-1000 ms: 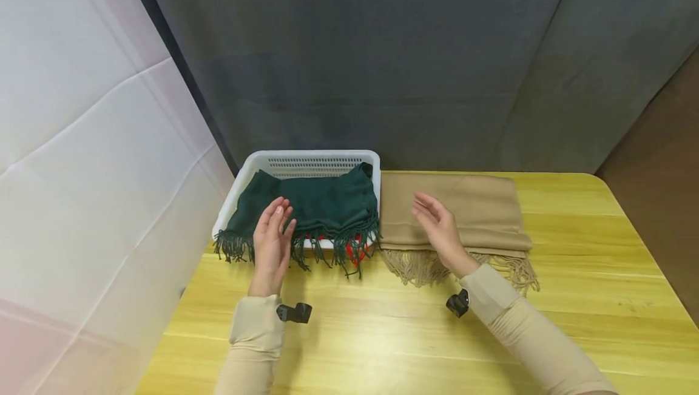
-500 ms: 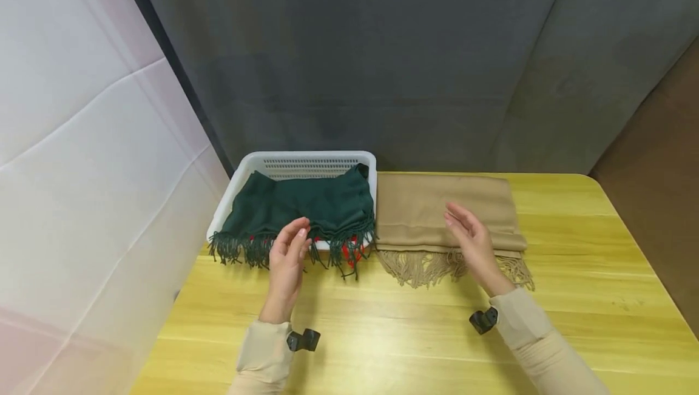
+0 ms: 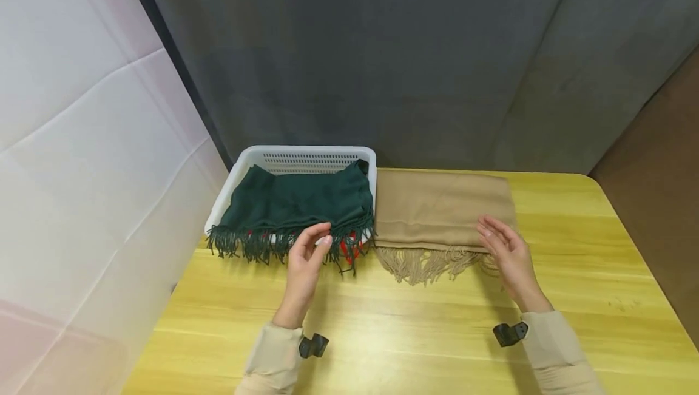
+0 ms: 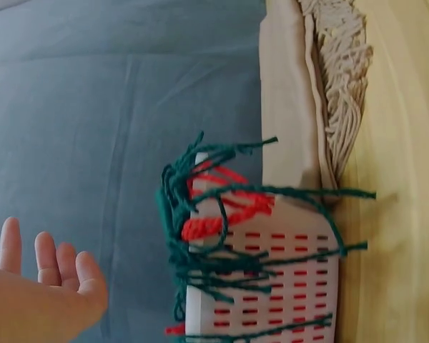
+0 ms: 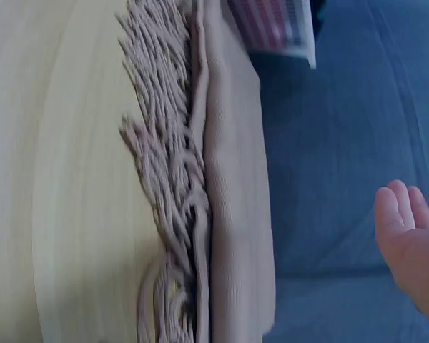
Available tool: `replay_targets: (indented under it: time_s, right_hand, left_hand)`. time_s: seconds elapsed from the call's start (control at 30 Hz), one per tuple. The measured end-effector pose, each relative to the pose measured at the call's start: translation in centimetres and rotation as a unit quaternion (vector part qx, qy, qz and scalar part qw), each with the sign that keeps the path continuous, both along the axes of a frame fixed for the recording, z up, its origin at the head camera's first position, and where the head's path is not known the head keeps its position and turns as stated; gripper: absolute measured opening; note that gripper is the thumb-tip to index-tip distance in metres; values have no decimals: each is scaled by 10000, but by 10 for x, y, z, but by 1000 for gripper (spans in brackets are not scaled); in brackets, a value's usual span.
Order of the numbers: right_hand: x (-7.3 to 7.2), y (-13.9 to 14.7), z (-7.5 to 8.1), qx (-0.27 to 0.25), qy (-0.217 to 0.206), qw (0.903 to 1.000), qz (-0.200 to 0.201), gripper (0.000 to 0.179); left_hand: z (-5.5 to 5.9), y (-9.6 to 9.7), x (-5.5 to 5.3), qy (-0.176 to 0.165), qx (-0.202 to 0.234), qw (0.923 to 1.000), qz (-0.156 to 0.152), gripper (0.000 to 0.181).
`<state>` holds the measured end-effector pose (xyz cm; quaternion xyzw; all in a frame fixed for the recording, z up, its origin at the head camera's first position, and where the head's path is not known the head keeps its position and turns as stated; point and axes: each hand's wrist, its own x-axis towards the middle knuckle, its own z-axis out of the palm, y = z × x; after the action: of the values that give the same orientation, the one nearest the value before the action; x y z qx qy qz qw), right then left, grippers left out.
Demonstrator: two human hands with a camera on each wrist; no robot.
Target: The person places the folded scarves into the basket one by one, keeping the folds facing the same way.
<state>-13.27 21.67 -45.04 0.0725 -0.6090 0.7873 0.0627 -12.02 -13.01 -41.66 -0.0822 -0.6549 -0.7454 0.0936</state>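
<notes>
My left hand [image 3: 306,267] hovers in front of the white basket, its fingers loosely bent and holding nothing. A dark green fringed scarf [image 3: 297,201] lies folded in the basket [image 3: 221,207], its tassels hanging over the front rim. Bits of red yarn [image 4: 229,200] show beneath those tassels in the left wrist view. To the right of the basket, a folded tan scarf [image 3: 437,207] lies flat with its fringe [image 3: 420,264] toward me. Above that scarf's right front corner is my right hand [image 3: 510,258], fingers relaxed and apart from the cloth.
The yellow wooden table [image 3: 404,334] carries everything. A dark grey cloth wall [image 3: 355,67] rises behind its back edge. White sheeting [image 3: 98,170] borders the left side, and a brown panel [image 3: 661,201] the right.
Both hands have shifted right and nearer to me, the left away from over the green scarf, the right across the tan one. The scarves and basket stay put.
</notes>
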Motion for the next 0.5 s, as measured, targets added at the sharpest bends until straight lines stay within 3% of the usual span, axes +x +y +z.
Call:
replay_targets:
  time_s: [0.17, 0.23, 0.37, 0.43, 0.5]
  right_hand:
    - [3, 16, 2, -322, -176, 9987, -353, 40]
    - [1, 27, -9, -192, -230, 9984, -485, 44]
    - [-13, 57, -49, -455, -176, 9971, -585, 46]
    - [-16, 65, -55, -510, -100, 9970, -580, 48]
    - [-15, 67, -48, -634, -45, 9962, -592, 50]
  left_hand:
    - [-1, 10, 2, 98, -214, 9991, -351, 29]
    - [-2, 15, 3, 176, -246, 9982, -525, 30]
    - [-4, 27, 4, 248, -150, 9966, -766, 30]
    - [-5, 34, 4, 258, -93, 9962, -832, 30]
    - [-6, 40, 3, 282, -61, 9954, -914, 30]
